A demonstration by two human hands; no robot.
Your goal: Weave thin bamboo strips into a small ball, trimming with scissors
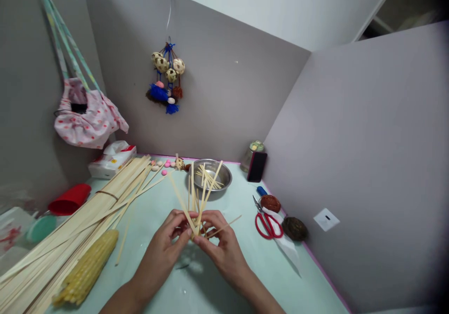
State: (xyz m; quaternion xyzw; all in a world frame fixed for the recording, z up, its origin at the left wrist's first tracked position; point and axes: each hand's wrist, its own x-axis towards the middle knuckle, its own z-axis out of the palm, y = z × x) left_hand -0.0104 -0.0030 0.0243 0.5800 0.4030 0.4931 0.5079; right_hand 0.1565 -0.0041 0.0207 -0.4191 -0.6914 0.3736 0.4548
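My left hand (164, 244) and my right hand (220, 244) meet above the table's middle, both pinching one crossing bunch of thin bamboo strips (196, 197). The strips fan upward and outward from my fingertips; one pokes out to the right. A steel bowl (224, 179) just beyond them holds more short strips.
A long bundle of bamboo strips (87, 211) lies diagonally at left, with a yellow corn cob (87, 269) beside it. Red scissors (267, 224), two dark thread balls and a blue item lie at right. A red cup (69, 198), tissue pack, hanging bag and woven-ball ornament are at the back.
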